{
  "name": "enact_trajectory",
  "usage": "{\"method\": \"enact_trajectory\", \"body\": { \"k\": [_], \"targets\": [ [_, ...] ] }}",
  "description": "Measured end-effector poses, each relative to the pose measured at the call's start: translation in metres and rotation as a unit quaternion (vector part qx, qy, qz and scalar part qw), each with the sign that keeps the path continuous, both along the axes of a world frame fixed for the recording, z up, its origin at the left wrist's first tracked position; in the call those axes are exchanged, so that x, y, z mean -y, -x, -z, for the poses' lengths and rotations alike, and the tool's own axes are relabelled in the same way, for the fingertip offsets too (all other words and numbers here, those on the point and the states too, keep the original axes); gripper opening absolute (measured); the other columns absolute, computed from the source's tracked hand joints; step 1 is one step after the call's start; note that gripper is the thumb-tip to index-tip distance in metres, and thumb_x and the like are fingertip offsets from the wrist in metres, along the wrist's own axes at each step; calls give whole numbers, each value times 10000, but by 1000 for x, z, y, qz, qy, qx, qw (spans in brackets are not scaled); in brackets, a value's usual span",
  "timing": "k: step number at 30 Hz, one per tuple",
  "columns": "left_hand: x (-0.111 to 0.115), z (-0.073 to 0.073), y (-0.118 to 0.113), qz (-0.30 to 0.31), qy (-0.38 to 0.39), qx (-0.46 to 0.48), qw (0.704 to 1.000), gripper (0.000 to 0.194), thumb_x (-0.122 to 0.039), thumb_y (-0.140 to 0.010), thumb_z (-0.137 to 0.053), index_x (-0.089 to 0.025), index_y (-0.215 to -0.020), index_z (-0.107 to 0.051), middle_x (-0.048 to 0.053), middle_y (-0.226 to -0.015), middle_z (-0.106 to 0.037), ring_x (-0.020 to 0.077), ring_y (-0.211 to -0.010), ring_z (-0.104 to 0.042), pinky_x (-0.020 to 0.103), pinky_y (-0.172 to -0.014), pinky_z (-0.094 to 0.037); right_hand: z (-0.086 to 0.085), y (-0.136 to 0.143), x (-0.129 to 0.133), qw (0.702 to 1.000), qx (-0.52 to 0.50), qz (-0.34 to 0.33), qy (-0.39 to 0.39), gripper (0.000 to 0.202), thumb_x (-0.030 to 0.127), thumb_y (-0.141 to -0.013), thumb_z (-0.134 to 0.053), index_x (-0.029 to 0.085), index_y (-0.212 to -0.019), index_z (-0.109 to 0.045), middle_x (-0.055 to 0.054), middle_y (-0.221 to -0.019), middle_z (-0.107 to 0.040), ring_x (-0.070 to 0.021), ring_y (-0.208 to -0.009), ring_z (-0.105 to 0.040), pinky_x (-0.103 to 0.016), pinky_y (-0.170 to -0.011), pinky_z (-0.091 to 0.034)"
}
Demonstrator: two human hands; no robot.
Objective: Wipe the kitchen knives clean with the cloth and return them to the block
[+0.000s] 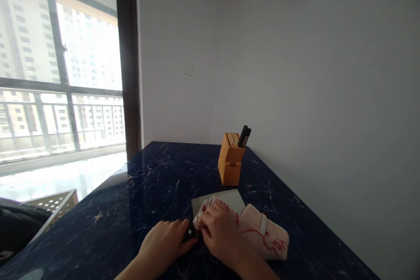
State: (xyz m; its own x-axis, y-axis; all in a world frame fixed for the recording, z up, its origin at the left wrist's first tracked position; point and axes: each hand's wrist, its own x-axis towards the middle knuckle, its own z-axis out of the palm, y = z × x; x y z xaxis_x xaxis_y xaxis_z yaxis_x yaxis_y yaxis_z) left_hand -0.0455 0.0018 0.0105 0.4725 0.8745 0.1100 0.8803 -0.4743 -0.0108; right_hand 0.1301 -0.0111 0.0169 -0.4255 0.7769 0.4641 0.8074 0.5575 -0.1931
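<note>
My left hand (166,241) is closed round the black riveted handle of a knife (190,229) low over the table. Most of its blade is hidden. Right beside it, my right hand (218,227) pinches a pale pink cloth (222,204) with red print, bunched at the fingertips close to the handle. To the right, past my right wrist, lies a folded pink towel (271,238) with red lettering and a white band. Whether it is one piece with the cloth I hold, I cannot tell. A flat, pale grey rectangular sheet or board (234,199) lies partly under the cloth.
A wooden knife block (230,167) stands beyond the pale sheet, black-handled pieces (244,136) in its right side. The dark blue marbled table (157,175) runs along the right wall. At left are a perforated pale chair or basket edge (61,205) and a bright window (88,52).
</note>
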Motion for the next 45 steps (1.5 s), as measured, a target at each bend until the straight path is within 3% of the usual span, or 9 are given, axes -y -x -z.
{"method": "enact_trajectory", "body": {
  "k": [3, 6, 11, 14, 31, 45],
  "targets": [
    [0, -1, 0, 3, -1, -4, 1000, 458, -553, -834, -290, -224, -892, -604, 60, -790, -690, 262, -714, -660, 335, -611, -478, -3, -1, 3, 1000, 13, -23, 5, 65, 167, -774, -514, 207, -746, -557, 5, -810, -554, -152, -830, -459, -284, -789, -306],
    [-1, -1, 0, 7, -5, -5, 1000, 455, -547, -838, -289, -222, -880, -604, 61, -787, -691, 266, -709, -661, 339, -603, -482, -2, 1, 2, 1000, 12, -25, 10, 139, 208, -835, -456, 205, -732, -549, -2, -805, -563, -153, -822, -469, -283, -773, -304],
    [-2, 1, -1, 14, -8, 3, 1000, 465, -550, -841, -273, -225, -897, -602, 60, -791, -693, 267, -712, -661, 347, -607, -491, 3, 9, -5, 998, -47, 35, 8, 123, 178, -827, -464, 233, -917, -528, 6, -844, -579, -164, -838, -476, -279, -732, -306],
    [-3, 2, -1, 11, -3, 1, 1000, 470, -552, -839, -275, -224, -897, -606, 62, -796, -694, 269, -712, -662, 348, -606, -495, 5, 13, -8, 997, -45, 57, 6, 109, 178, -831, -457, 239, -885, -530, 7, -838, -573, -168, -827, -476, -288, -733, -304],
    [-5, 5, 2, 25, -13, -4, 1000, 475, -575, -828, -284, -232, -923, -599, 57, -798, -694, 292, -707, -660, 394, -603, -504, 2, 6, -3, 998, -43, 2, 51, 61, 151, -772, -518, 202, -781, -550, 5, -819, -564, -145, -833, -464, -253, -759, -305],
    [-4, 2, 2, 19, 7, 11, 1000, 534, -659, -773, -295, -232, -883, -597, 50, -801, -692, 290, -724, -659, 373, -601, -495, -8, 2, 4, 996, 53, -20, 75, 59, 207, -765, -538, 220, -757, -594, 5, -826, -584, -155, -858, -471, -281, -803, -275]
  ]
}}
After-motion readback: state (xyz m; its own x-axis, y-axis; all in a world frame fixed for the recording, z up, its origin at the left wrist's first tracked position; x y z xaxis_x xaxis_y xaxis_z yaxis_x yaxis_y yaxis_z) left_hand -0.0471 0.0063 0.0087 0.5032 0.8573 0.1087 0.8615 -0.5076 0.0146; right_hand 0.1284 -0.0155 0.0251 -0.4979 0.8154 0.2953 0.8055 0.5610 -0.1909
